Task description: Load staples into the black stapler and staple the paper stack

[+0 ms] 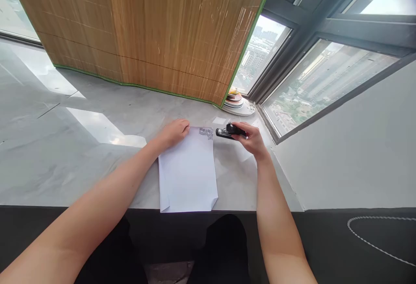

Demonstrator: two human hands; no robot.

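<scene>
L hand (173, 132) lying flat, fingers together, pressing top-left corner of paper stack (187, 173) on marble sill. R hand (252, 140) gripping black stapler (229, 131), fingers clamped round it, just beside stack's top-right corner.

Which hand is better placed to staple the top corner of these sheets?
Probably the right hand: it holds the stapler beside the paper's printed corner, while the left hand rests on the top edge.
</scene>
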